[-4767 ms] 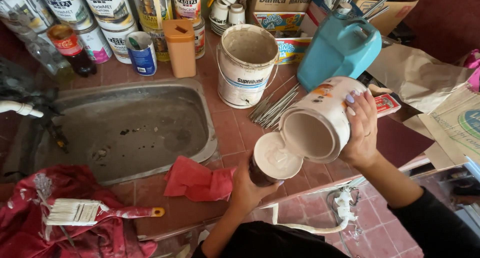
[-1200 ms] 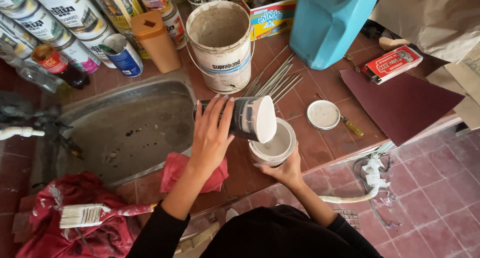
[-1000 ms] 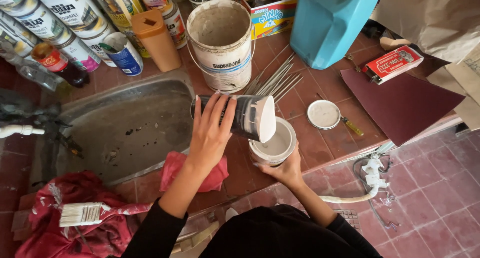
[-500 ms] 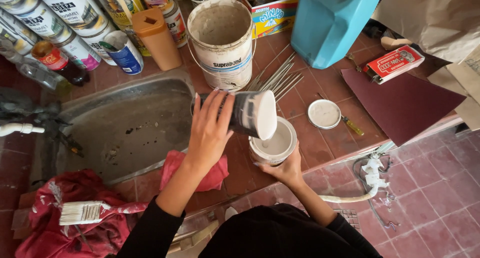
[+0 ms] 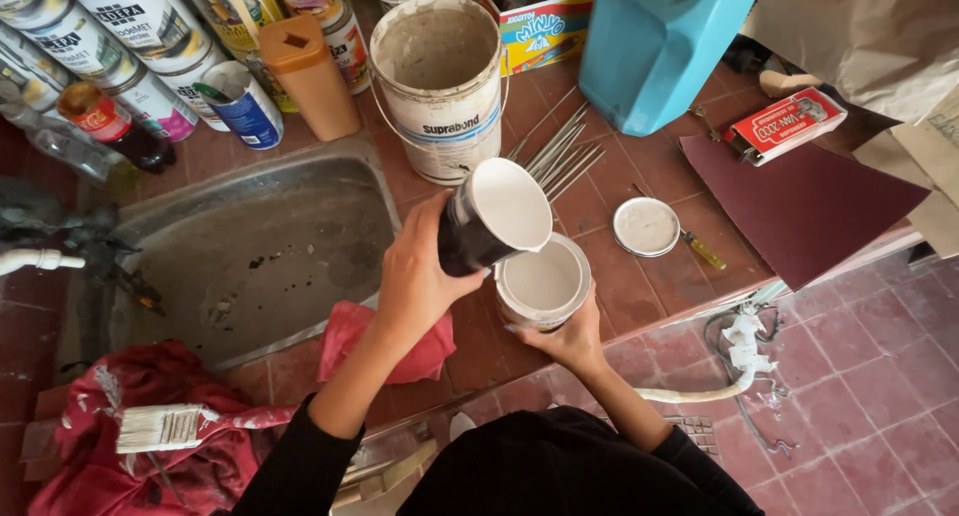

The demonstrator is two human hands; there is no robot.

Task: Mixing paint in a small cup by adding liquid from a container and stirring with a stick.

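My left hand [image 5: 415, 276] grips a dark cup [image 5: 479, 231] full of white paint, tipped on its side with its mouth over a small white paint can [image 5: 544, 281]. The can rests on the red tiled counter [image 5: 599, 276] in front of me, and my right hand [image 5: 569, 341] wraps around its near side from below. The can holds white paint. Its round lid [image 5: 646, 225] lies on the tiles just to the right, beside a small yellow-handled screwdriver [image 5: 699, 246].
A metal sink [image 5: 250, 256] lies left, with a red rag [image 5: 385, 341] at its corner and a paintbrush [image 5: 180, 426] on red cloth. Behind stand a large white bucket [image 5: 440, 81], a blue jug [image 5: 659, 46], an orange container [image 5: 305, 71], several paint cans, thin rods [image 5: 559, 151] and dark sandpaper [image 5: 799, 201].
Much earlier, my right hand poured from a white can into the cup held by my left. Over the last second the cup stays tipped above the can, shifting only slightly.
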